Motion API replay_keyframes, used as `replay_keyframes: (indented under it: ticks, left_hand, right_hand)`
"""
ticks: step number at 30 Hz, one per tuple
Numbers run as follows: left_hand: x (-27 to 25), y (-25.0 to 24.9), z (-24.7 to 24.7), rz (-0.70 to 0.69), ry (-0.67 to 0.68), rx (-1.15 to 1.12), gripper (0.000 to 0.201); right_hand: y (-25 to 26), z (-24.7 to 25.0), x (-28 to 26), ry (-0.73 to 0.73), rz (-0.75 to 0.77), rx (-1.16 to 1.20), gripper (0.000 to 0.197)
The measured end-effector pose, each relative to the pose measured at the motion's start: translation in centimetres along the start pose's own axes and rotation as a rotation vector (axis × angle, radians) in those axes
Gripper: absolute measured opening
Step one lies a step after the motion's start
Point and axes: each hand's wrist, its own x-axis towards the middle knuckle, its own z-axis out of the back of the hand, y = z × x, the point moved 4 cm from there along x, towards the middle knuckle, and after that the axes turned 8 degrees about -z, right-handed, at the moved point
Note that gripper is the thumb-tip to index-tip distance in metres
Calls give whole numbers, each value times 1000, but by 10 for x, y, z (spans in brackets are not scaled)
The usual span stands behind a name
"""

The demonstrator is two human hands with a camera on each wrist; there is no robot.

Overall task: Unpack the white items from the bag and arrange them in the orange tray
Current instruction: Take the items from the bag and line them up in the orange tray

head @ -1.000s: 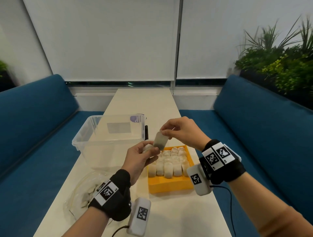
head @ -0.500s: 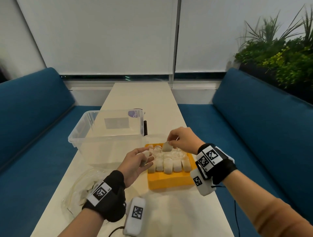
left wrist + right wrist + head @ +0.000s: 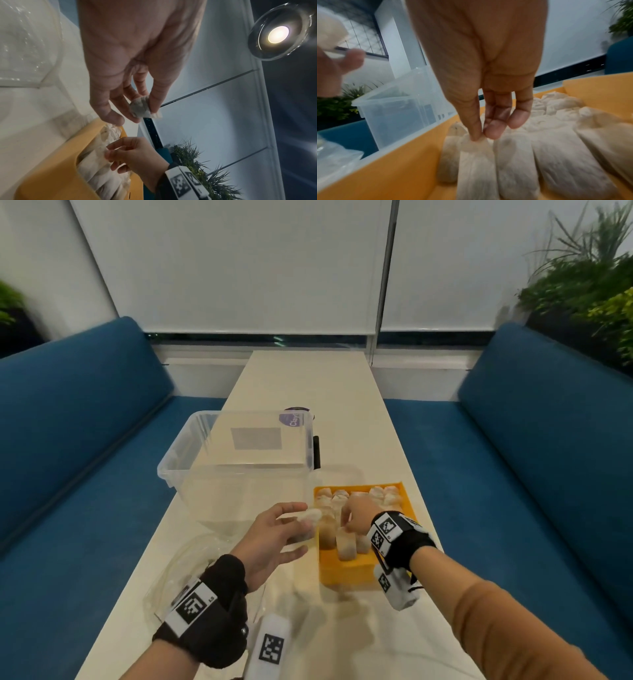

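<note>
Pinching one white pouch (image 3: 141, 108) in the left hand (image 3: 270, 537) just left of the orange tray (image 3: 346, 571); right hand (image 3: 358, 513) pinching the top of another pouch (image 3: 476, 162) standing among the rows inside.

Right hand (image 3: 481, 81) pinches a white packet (image 3: 476, 162) in tray (image 3: 388, 180).

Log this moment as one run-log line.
left hand: holds packet | right hand: pinches packet in tray | bag: on table
</note>
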Motion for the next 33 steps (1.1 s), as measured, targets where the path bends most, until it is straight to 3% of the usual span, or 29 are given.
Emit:
replay_keyframes:
  ticks: [6,12,18,22,26,29,33]
  left_hand:
    - [2,2,10,-24,-37,-13,31]
    - [9,1,6,-48,-43,-12,24]
    - [12,-4,-7,-138,-49,88,30]
    - [10,-10,-14,-206,-22,154,40]
    - [9,-15,-19,-153,41,16,34]
    - [8,-19,-23,-84,58,-115,32]
    - [9,-21,-26,-98,72,-218,30]
  right_hand:
    - [-2,3,10,-67,-21,35,23]
    - [7,35,-23,-224,87,315,19]
    - [26,49,-68,-153,181,545,40]
    - [29,52,-78,-185,258,607,17]
    - [21,63,-81,-256,214,774,12]
    - [19,70,-85,-223,208,880,8]
    - [16,75,-91,-212,217,929,6]
